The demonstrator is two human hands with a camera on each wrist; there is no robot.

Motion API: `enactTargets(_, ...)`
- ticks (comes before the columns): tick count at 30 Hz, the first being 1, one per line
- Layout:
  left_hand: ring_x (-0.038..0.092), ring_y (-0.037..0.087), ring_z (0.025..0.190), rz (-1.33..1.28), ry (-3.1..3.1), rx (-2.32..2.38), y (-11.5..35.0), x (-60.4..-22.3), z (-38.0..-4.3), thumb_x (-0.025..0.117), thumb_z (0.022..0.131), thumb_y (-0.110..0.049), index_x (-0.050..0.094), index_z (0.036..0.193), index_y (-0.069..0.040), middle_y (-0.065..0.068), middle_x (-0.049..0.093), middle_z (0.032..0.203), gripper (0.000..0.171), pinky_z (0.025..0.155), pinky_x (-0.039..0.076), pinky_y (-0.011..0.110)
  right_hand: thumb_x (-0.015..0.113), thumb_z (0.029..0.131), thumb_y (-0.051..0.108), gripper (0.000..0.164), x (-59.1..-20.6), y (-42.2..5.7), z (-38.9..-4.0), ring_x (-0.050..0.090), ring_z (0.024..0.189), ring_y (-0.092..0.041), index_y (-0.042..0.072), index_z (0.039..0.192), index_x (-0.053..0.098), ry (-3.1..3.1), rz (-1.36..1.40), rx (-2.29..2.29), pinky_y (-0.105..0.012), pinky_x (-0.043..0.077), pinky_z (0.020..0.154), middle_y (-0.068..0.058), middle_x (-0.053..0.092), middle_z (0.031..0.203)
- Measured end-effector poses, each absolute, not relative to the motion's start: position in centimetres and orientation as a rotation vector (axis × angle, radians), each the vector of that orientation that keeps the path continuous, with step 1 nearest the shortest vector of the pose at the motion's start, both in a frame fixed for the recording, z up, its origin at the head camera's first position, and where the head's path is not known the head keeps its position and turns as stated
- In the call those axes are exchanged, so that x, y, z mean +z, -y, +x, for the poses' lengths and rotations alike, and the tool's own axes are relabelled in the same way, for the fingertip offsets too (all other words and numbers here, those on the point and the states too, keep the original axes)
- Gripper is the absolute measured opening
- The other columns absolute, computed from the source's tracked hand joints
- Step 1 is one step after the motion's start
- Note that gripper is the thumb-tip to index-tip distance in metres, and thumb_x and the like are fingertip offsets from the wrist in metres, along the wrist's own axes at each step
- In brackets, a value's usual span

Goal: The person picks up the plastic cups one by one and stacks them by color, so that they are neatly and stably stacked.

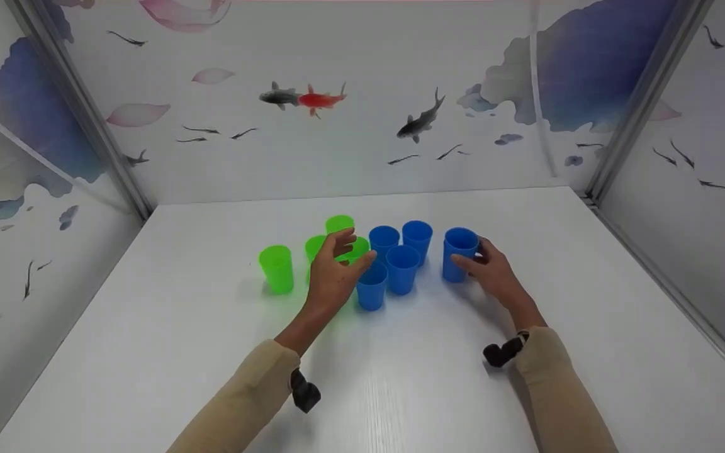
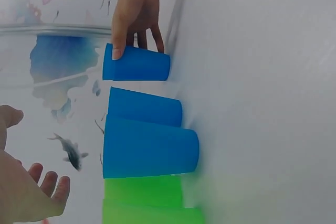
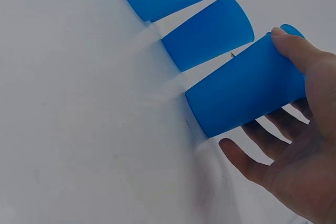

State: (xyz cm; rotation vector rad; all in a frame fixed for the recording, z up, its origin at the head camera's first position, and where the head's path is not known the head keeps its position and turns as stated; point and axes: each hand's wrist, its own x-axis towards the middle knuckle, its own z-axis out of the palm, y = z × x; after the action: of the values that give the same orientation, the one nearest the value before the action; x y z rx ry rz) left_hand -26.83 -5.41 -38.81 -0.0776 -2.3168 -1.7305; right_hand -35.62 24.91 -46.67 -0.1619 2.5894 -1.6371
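My right hand point(image 1: 493, 269) holds a blue cup point(image 3: 239, 85) upright at the right end of the group, thumb near the rim and fingers around the far side. In the left wrist view, this blue cup point(image 2: 142, 64) shows a second rim edge just below its mouth, like one cup nested in another. My left hand point(image 1: 331, 277) is raised over the green cups, fingers loosely bent with nothing between them. It partly hides a green cup point(image 1: 314, 244) and overlaps another green cup point(image 1: 357, 247) in the head view. Several blue cups, such as the front blue cup point(image 1: 372, 290), stand upright between the hands.
A lone green cup point(image 1: 276, 270) stands at the left end and another green cup point(image 1: 340, 223) at the back. The white table point(image 1: 387, 377) is enclosed by printed panels point(image 1: 350, 157) at the back and sides. Both wrists wear small black devices point(image 1: 304, 391).
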Motion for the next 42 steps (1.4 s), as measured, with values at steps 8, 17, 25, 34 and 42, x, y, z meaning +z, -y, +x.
enactTargets(8, 0.054, 0.029, 0.134, -0.084, 2.317, -1.769, 5.4, -41.5, -24.8, 0.075, 0.091, -0.029, 0.048, 0.144, -0.011, 0.011, 0.056, 0.143, 0.061, 0.109, 0.049, 0.048, 0.065, 0.087, 0.064, 0.103, -46.5, -25.1, -35.6, 0.031, 0.150, -0.042, 0.013, 0.161, 0.014, -2.582, -0.142, -1.621, -0.055, 0.036, 0.117, -0.018, 0.025, 0.165)
enactTargets(17, 0.054, 0.033, 0.134, -0.105, 2.281, -1.772, 5.3, -44.5, -23.6, 0.074, 0.092, -0.027, 0.045, 0.144, -0.007, 0.014, 0.053, 0.147, 0.063, 0.106, 0.051, 0.049, 0.063, 0.095, 0.053, 0.092, -45.8, -25.0, -35.1, 0.030, 0.151, -0.042, 0.012, 0.161, 0.013, -2.555, -0.149, -1.622, -0.055, 0.037, 0.117, -0.019, 0.023, 0.166)
enactTargets(25, 0.054, 0.036, 0.133, 0.016, 2.308, -1.804, 4.9, -45.6, -23.7, 0.074, 0.091, -0.027, 0.042, 0.147, -0.006, 0.017, 0.052, 0.146, 0.068, 0.099, 0.056, 0.044, 0.065, 0.087, 0.064, 0.102, -46.6, -25.1, -35.6, 0.031, 0.150, -0.041, 0.014, 0.161, 0.015, -2.576, -0.149, -1.615, -0.055, 0.037, 0.117, -0.017, 0.025, 0.165)
enactTargets(34, 0.051, 0.040, 0.136, 0.074, 2.369, -1.818, 4.5, -46.1, -24.7, 0.074, 0.091, -0.027, 0.033, 0.154, -0.007, 0.020, 0.046, 0.152, 0.077, 0.107, 0.050, 0.048, 0.065, 0.088, 0.064, 0.102, -47.0, -25.0, -35.5, 0.032, 0.150, -0.040, 0.015, 0.161, 0.014, -2.567, -0.150, -1.628, -0.054, 0.037, 0.118, -0.017, 0.025, 0.166)
enactTargets(42, 0.047, 0.040, 0.140, 0.104, 2.415, -1.764, 3.7, -46.2, -26.0, 0.074, 0.091, -0.029, 0.031, 0.154, -0.007, 0.021, 0.045, 0.152, 0.080, 0.113, 0.044, 0.051, 0.065, 0.087, 0.065, 0.103, -46.7, -25.0, -35.5, 0.030, 0.151, -0.040, 0.015, 0.162, 0.013, -2.574, -0.136, -1.617, -0.054, 0.036, 0.118, -0.017, 0.023, 0.166)
